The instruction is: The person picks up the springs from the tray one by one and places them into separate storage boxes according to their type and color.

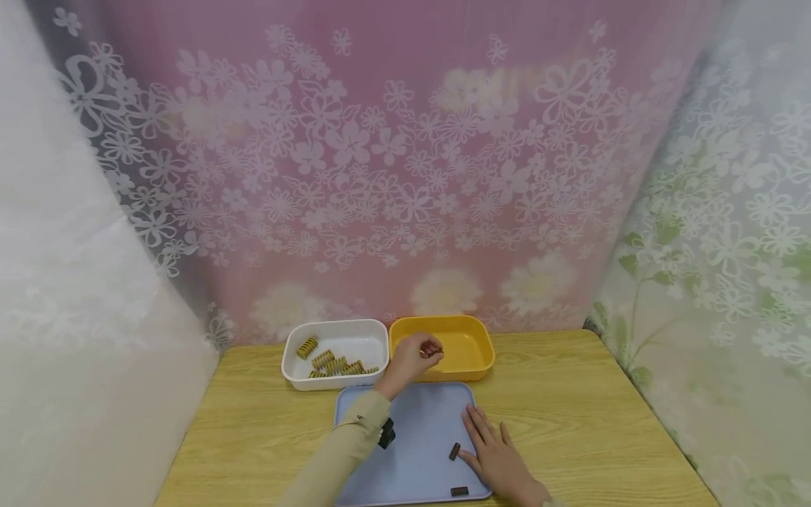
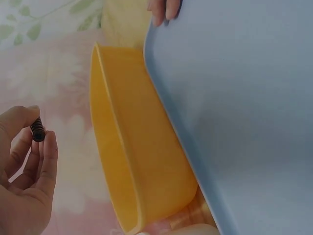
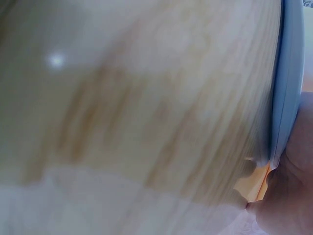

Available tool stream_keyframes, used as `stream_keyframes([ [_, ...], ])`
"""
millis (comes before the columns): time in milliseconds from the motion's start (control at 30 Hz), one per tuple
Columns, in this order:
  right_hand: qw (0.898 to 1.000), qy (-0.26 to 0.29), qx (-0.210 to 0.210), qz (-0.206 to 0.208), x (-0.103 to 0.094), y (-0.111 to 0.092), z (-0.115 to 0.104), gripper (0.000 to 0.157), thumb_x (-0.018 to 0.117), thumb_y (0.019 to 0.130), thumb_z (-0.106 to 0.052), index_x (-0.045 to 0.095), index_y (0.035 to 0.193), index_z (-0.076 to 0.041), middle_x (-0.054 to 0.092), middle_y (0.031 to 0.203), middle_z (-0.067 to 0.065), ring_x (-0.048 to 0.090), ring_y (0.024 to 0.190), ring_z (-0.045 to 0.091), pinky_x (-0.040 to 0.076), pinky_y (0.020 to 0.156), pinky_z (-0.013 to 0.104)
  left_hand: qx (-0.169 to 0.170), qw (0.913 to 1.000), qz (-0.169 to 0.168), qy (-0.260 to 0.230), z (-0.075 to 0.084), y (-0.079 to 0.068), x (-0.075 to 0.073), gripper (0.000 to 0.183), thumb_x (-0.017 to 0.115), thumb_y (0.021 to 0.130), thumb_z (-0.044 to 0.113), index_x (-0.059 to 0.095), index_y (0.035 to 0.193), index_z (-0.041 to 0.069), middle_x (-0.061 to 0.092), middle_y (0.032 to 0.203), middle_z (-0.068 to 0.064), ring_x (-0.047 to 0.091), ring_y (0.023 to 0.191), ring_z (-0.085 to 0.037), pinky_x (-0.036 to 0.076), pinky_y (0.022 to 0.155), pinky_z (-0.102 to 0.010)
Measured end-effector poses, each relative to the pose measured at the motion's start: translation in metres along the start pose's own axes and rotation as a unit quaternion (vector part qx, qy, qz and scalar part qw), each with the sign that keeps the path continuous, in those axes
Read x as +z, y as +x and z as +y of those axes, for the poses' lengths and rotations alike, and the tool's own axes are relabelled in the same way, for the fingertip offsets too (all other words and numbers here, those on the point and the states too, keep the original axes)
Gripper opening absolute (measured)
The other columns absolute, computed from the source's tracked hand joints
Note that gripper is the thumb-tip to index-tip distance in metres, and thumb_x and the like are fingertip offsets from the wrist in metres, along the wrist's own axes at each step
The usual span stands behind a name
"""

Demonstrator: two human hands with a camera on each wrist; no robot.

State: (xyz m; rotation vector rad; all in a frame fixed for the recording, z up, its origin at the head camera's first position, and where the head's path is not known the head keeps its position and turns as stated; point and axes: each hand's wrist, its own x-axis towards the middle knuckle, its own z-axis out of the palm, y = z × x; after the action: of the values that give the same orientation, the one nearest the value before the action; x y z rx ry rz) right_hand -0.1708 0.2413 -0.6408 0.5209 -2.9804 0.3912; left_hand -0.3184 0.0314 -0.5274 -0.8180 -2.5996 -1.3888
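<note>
My left hand [image 1: 412, 359] is over the yellow bin [image 1: 472, 355] and pinches a small dark coil spring [image 2: 37, 130] between thumb and fingers. In the left wrist view the spring shows end-on, above the bin's opening. My right hand [image 1: 497, 454] lies with straight fingers on the right edge of the blue tray [image 1: 405, 436]. Near its thumb a dark spring [image 1: 455, 451] lies on the tray. Another dark spring [image 1: 459, 491] rests at the tray's front right corner. In the right wrist view only part of the right hand [image 3: 288, 196] shows, beside the tray's edge.
A white bin [image 1: 370, 341] with several yellow springs [image 1: 336, 364] stands left of the yellow bin. Both bins are behind the tray on a wood-grain table [image 1: 557, 394]. Flowered curtains [image 1: 405, 176] close off the back and sides.
</note>
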Motion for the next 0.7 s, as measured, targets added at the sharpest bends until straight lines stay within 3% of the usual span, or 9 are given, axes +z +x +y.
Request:
stream_keyframes([
  [167,0.998,-0.001,-0.032,0.05,0.005,-0.003,0.003,0.068,0.059,0.1,-0.043,0.043,0.151,0.0,0.037,0.159,0.017,0.035,0.146,0.037,0.035,0.101,0.075,-0.036,0.9993,0.001,0.012,-0.013,0.011,0.006,0.008,0.075,0.093,0.015,0.073,0.099,0.011,0.07,0.091,0.001,0.063,0.08,-0.008,0.056,0.076,-0.022],
  [333,0.995,-0.005,-0.061,0.08,0.008,-0.005,0.006,0.068,0.056,0.102,-0.043,0.039,0.154,-0.002,0.031,0.163,0.013,0.02,0.154,0.026,0.038,0.096,0.075,-0.054,0.9981,0.004,0.031,-0.024,0.019,0.013,0.009,0.075,0.093,0.014,0.073,0.099,0.008,0.07,0.091,-0.001,0.064,0.08,-0.012,0.057,0.076,-0.026],
  [467,0.995,-0.007,-0.061,0.074,0.007,-0.005,0.005,0.069,0.053,0.103,-0.045,0.036,0.156,-0.005,0.027,0.166,0.009,0.015,0.155,0.022,0.038,0.097,0.075,-0.06,0.997,0.005,0.049,-0.033,0.023,0.018,0.007,0.076,0.092,0.011,0.073,0.097,0.006,0.071,0.089,-0.004,0.064,0.079,-0.014,0.057,0.074,-0.027],
  [700,0.999,-0.001,-0.024,0.038,0.001,-0.002,-0.001,0.069,0.059,0.1,-0.042,0.042,0.152,0.0,0.036,0.16,0.018,0.035,0.146,0.039,0.034,0.103,0.075,-0.048,0.9961,-0.011,0.074,-0.048,0.029,0.023,0.008,0.078,0.087,0.002,0.073,0.094,0.002,0.071,0.086,-0.007,0.061,0.076,-0.015,0.054,0.071,-0.026],
])
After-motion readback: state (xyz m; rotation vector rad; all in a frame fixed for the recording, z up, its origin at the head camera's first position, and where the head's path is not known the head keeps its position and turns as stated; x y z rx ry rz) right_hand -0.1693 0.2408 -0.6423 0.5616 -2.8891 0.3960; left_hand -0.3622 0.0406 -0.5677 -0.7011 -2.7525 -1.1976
